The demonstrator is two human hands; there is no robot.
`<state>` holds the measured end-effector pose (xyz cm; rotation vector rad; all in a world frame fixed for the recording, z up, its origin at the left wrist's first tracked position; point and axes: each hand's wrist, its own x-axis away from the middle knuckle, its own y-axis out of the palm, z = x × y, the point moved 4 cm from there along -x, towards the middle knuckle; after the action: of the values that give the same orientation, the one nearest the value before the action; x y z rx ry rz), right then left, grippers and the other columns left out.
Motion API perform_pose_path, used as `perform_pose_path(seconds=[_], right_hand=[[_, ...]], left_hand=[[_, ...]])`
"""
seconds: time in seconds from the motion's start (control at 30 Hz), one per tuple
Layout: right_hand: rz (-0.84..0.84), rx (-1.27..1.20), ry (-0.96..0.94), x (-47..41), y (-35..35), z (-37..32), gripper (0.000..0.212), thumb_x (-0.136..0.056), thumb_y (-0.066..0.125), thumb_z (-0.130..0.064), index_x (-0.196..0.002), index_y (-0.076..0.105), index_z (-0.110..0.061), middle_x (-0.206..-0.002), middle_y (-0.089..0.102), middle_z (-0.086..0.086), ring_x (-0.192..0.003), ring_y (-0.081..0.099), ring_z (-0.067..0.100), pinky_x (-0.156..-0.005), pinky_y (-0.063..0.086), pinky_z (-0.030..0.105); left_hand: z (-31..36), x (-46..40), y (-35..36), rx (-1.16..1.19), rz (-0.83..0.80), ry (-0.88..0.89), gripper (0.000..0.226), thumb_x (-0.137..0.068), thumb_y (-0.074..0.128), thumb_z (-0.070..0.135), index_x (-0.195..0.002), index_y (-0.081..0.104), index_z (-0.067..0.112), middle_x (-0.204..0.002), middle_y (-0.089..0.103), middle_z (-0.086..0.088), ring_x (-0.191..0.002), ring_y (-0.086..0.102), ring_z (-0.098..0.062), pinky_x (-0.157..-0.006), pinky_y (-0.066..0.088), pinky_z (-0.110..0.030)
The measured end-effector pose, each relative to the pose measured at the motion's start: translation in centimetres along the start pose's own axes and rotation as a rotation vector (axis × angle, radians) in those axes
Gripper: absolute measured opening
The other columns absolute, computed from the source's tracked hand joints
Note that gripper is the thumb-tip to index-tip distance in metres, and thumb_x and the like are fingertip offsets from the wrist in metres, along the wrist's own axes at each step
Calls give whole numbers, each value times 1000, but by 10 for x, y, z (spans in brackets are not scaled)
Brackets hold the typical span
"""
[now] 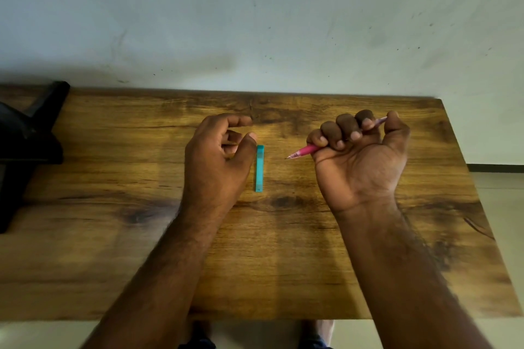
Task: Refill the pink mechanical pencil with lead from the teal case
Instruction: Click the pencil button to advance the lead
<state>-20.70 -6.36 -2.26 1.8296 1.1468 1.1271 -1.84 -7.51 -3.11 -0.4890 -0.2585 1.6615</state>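
Note:
The pink mechanical pencil (302, 151) is gripped in my right hand (360, 159), which is turned palm up in a fist. Its metal tip points left and its rear end sticks out past my thumb at the upper right. The slim teal lead case (259, 168) lies flat on the wooden table (269, 249), lengthwise away from me, between my two hands. My left hand (219, 159) hovers just left of the case with fingers curled and apart. Its thumb tip is close to the case's far end, and nothing is in it.
A black object (27, 144) stands on the table's left end. The table's far edge runs along a pale wall (255, 22). The right table edge drops to a light floor (499, 187). My feet show below the near edge.

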Motion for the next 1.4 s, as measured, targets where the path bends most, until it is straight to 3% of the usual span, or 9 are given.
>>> perform_pose_path(seconds=[0.13, 0.27, 0.43, 0.73, 1.07, 1.4], right_hand=[[-1, 3, -15, 1, 2, -2, 45, -102, 35, -45, -67, 45, -19, -56, 35, -3, -56, 25, 14, -60, 31, 31], [2, 27, -39, 4, 7, -9, 45, -102, 36, -46, -68, 46, -19, -56, 36, -4, -55, 27, 14, -59, 33, 31], [21, 78, -62, 14, 8, -16, 44, -102, 37, -45, -68, 46, -19, -57, 36, -3, -54, 28, 14, -59, 32, 31], [-10, -20, -61, 18, 7, -5, 45, -102, 36, -46, -67, 47, -20, -57, 36, -4, -54, 32, 14, -59, 35, 31], [9, -7, -23, 11, 5, 2, 44, -103, 37, -45, -67, 47, -21, -57, 35, -4, -54, 30, 14, -59, 34, 31], [3, 3, -6, 7, 5, -3, 47, -105, 34, -46, -68, 46, -21, -57, 36, -5, -56, 27, 13, -60, 32, 31]], left_hand=[[0, 0, 0, 4, 5, -3, 24, -94, 73, 19, -118, 68, 22, -122, 69, 8, -100, 68, -3, -74, 53, -8], [4, 0, 2, 47, 9, -2, 33, -91, 77, 15, -117, 64, 31, -120, 69, 11, -103, 66, -1, -80, 57, -17], [6, 0, 4, 78, -9, -14, 40, -89, 79, 12, -118, 63, 33, -121, 68, 13, -107, 65, 2, -83, 55, -12], [4, 1, 0, 52, 2, -2, 32, -93, 74, 17, -118, 63, 33, -121, 68, 14, -106, 65, 2, -78, 49, -1], [-2, -1, -8, 46, 18, -29, 28, -93, 73, 20, -115, 64, 35, -118, 68, 17, -102, 63, 8, -76, 49, -2], [0, 0, -6, 20, 10, -39, 24, -96, 72, 19, -117, 66, 29, -120, 69, 15, -102, 66, 3, -74, 51, -6]])
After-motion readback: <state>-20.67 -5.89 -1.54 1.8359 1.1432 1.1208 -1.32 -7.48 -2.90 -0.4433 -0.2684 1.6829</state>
